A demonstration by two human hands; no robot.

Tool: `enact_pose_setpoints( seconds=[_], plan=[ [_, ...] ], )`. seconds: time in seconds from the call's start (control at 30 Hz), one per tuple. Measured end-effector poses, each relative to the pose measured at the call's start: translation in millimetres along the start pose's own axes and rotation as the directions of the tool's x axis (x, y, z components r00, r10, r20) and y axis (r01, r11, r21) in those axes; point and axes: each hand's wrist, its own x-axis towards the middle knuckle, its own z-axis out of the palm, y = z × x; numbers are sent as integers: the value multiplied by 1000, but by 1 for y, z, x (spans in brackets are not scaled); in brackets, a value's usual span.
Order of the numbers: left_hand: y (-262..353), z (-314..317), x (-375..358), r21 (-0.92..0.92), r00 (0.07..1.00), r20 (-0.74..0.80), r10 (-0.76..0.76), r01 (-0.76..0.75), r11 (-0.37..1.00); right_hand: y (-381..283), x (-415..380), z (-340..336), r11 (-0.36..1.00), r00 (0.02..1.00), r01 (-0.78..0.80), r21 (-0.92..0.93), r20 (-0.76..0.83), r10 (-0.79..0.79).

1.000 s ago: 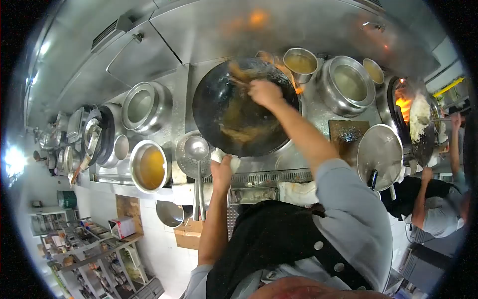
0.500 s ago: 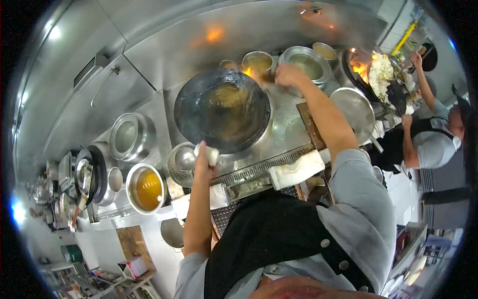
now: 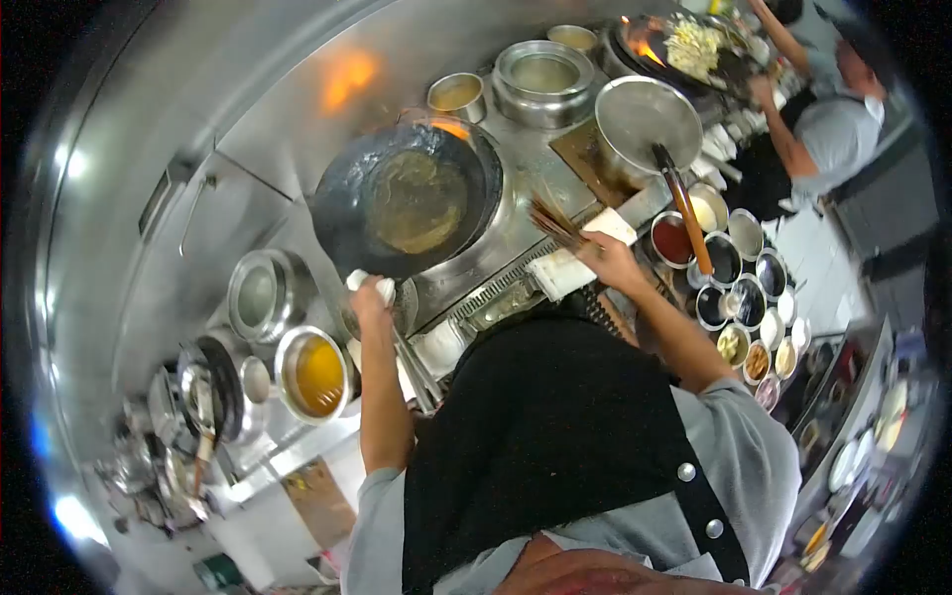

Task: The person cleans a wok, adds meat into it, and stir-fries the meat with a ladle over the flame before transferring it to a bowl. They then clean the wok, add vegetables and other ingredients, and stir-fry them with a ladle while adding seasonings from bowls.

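Note:
A large black wok (image 3: pixel 342 203) sits tilted over the burner ring, with a shallow pool of cloudy brownish liquid (image 3: pixel 421 203) in it. My left hand (image 3: pixel 373 302) is closed around a folded white cloth (image 3: pixel 363 282) at the wok's near left rim. In my right hand (image 3: pixel 613 263), near the counter's front edge, is a bamboo wok brush (image 3: pixel 555 220) whose bristles point toward the wok. White folded towels (image 3: pixel 560 274) lie just beside that hand. Beneath my left hand, a perforated strainer (image 3: pixel 405 305) is partly hidden.
Flame shows behind the wok. Metal pots (image 3: pixel 543 84) stand at the back; a pot of yellow liquid (image 3: pixel 319 377) is at left. Right are a large pan (image 3: pixel 650 124), a wooden-handled ladle (image 3: pixel 689 218) and several seasoning bowls (image 3: pixel 722 260). A co-worker (image 3: pixel 838 134) handles another flaming wok (image 3: pixel 635 45).
My right hand has come from the back pots toward me and now shows the brush. The wok tilts more toward my left hand. My view has shifted, bringing the seasoning bowls into sight.

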Motion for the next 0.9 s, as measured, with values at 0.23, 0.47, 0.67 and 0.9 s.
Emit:
enact_pose_setpoints(
  seconds=[0.23,0.47,0.67,0.9],
  plan=[
    [75,-6,-33,232,992,-32,123,-112,966,34,-125,-49,950,944,-311,-22,-128,306],
    [82,18,-40,179,897,66,437,-441,879,-6,-99,-84,906,909,-417,-79,-22,416],
    [101,53,-43,423,784,-20,621,-556,716,-10,-26,-97,989,989,-134,55,-62,137],
    [137,91,-79,649,691,-28,723,-537,538,-43,183,-93,945,945,-298,134,180,273]
  ],
)
